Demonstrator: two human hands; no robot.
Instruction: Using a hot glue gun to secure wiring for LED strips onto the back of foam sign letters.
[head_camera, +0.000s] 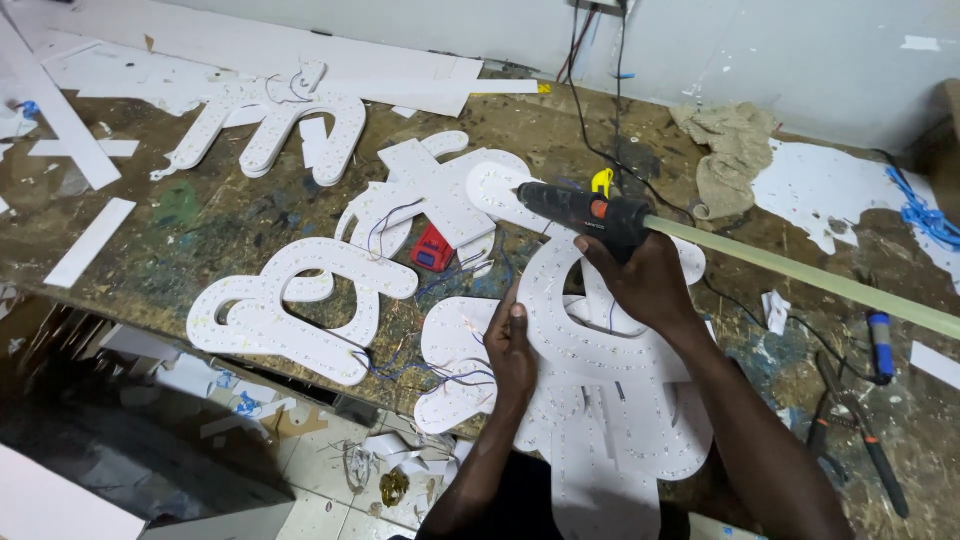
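the black glue gun (580, 210), rigid plastic with a long pale glue stick (800, 275) trailing behind, sits wrapped in the right hand (640, 275), fingers closed round its grip. it looks light (best held there). the left hand (510, 350) presses flat on a thin white foam-board letter (600, 400), stiff but dentable, on the paint-stained bench (200, 220).

On the desk (200, 225), the glue gun (585, 210) sits above the large cut-out letter (600, 400) at the near edge, its glue stick (800, 275) running off rightward. Left of that letter lies another letter (300, 305) (a small block (433, 250) between them). Behind, a rag (730, 155); far right, pliers (860, 430).
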